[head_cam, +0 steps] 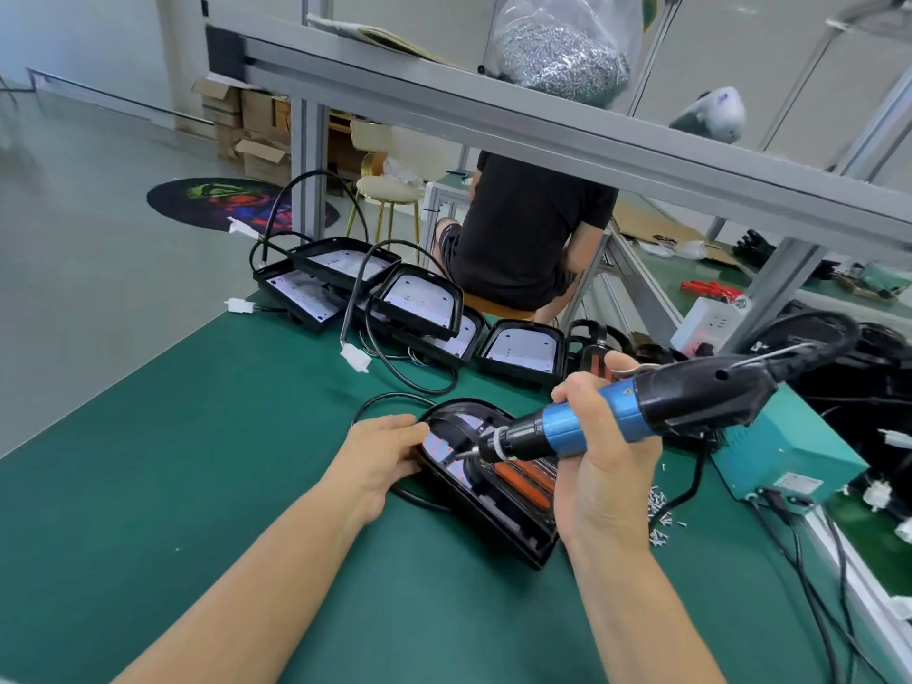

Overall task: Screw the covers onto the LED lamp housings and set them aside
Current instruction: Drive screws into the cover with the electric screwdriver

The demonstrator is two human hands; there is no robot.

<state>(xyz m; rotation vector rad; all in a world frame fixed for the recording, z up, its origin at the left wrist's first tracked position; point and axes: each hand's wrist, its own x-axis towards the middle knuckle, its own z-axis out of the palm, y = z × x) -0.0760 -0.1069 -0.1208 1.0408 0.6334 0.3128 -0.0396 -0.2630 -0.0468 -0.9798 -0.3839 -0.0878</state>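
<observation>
My right hand (599,466) has its grip wrapped tight round the blue barrel of the electric screwdriver (627,412), thumb up over the top, with the tool lying nearly level and pointing to my left. Its bit tip (461,455) sits down on the clear cover of the LED lamp housing (486,478) that lies flat on the green counter (197,436) right in front of me. My left hand (387,451) steadies that housing at its rounded left end, fingers curled against the black rim, thumb towards the edge. An orange strip shows through the cover, under the screwdriver's nose. A black cable (390,399) loops out from behind the housing, past my left fingers.

Just right of my right wrist, a scatter of small screws (659,515) lies loose on the counter. Beyond them stands a teal power supply box (784,456), wires trailing off its front.

Further back on the counter, a cluster of finished lamp housings (419,301) sits stacked and leaning, black frames with pale faces up, cables arching over them and white connectors (355,357) lying on the mat. Behind those, a person in a black shirt (528,229) sits with their back to me. On the shelf overhead, a clear bag of screws (562,51) bulges.
</observation>
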